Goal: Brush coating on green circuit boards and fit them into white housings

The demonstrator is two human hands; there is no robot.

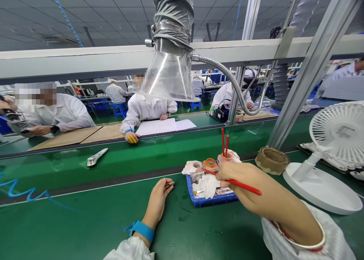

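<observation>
While my right hand (236,172) pinches the red rod (247,187), my left hand (157,199) lies loose | likely light, stiff, perhaps slick | I'd hold it mid-shaft

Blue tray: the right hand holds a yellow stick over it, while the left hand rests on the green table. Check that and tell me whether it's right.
Not quite: the stick is red, not yellow, as the head view shows. The right hand does hold it over the blue tray, and the left hand rests on the green table.
</observation>
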